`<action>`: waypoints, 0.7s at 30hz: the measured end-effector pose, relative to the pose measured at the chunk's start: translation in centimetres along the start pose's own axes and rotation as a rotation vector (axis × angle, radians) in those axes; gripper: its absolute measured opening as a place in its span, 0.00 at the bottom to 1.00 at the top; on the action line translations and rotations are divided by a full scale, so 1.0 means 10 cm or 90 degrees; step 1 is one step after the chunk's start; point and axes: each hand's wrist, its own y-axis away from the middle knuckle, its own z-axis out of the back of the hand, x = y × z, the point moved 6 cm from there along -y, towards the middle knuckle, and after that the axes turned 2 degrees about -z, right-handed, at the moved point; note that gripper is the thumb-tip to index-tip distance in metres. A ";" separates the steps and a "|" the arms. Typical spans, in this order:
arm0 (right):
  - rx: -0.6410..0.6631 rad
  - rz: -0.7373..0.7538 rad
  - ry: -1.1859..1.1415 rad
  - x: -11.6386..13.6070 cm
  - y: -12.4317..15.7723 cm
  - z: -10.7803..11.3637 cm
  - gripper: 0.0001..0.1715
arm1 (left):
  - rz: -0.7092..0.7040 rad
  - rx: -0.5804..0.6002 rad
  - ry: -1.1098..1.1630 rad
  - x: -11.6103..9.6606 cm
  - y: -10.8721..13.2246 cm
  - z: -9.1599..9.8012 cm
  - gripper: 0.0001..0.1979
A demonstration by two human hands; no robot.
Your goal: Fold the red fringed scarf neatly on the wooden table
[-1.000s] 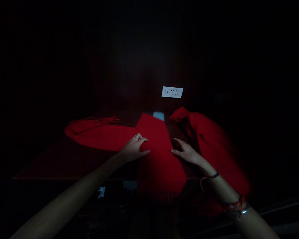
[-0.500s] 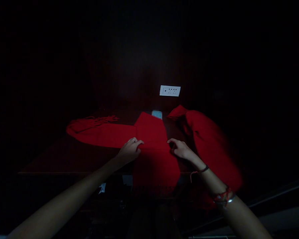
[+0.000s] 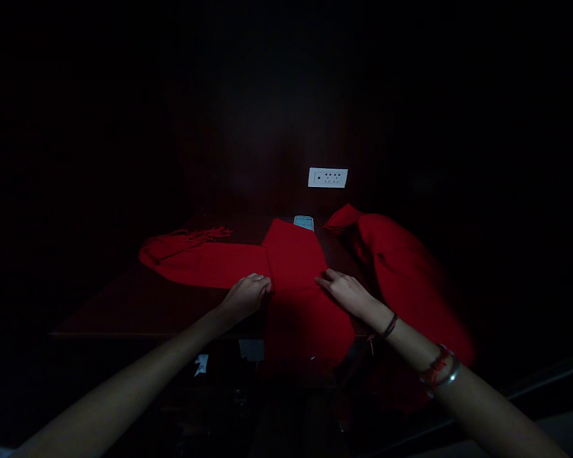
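Red scarf (image 3: 296, 312) laid lengthwise on a dark table (image 3: 124, 312), near end hanging over the front edge, plus a fringed red length (image 3: 224, 264) running off left; can't tell whether one piece or two. Left hand (image 3: 247, 296) at the scarf's left edge, fingers curled nearly closed; right hand (image 3: 346, 289) at the opposite edge, fingers loosely bent, tips at the cloth. Too dark to tell whether actually pinching fabric, either side. Biggest worry, imo: crooked bunching from uneven pulls. Also possible: a slide off the front, thanks to that overhanging weight. Maybe a snag too, from the loose-ended wristband (image 3: 390, 326). Farther right, bulky red cloth (image 3: 410, 280), easy to drag along with a careless forearm. Phone-like thing (image 3: 304, 222) right by the far end, likely nudged by any hard shove forward; wall socket (image 3: 328, 177) beyond, well apart.
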 end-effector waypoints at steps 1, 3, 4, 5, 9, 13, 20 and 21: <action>-0.006 -0.005 0.004 -0.04 0.03 -0.01 0.20 | 0.012 -0.008 0.002 0.03 0.02 0.01 0.11; -0.014 -0.011 0.001 -0.10 0.08 -0.02 0.21 | 0.013 -0.041 0.015 0.04 0.04 0.07 0.13; -0.016 -0.010 -0.005 -0.11 0.10 -0.02 0.21 | 0.002 -0.060 0.026 0.01 0.02 0.11 0.14; -0.016 -0.008 -0.012 -0.12 0.12 0.00 0.22 | -0.014 -0.075 0.034 -0.04 0.00 0.13 0.14; -0.003 0.003 -0.080 -0.13 0.07 0.10 0.22 | -0.125 0.011 0.022 -0.28 -0.12 0.04 0.16; -0.028 -0.004 -0.175 -0.11 -0.10 0.12 0.24 | -0.177 0.166 0.024 -0.31 -0.11 -0.18 0.22; 0.139 -0.084 -0.178 -0.05 -0.11 -0.26 0.36 | -0.170 0.231 0.052 -0.16 0.02 -0.14 0.21; 0.172 -0.083 -0.179 -0.06 -0.11 -0.25 0.38 | -0.174 0.236 0.060 -0.15 0.01 -0.11 0.21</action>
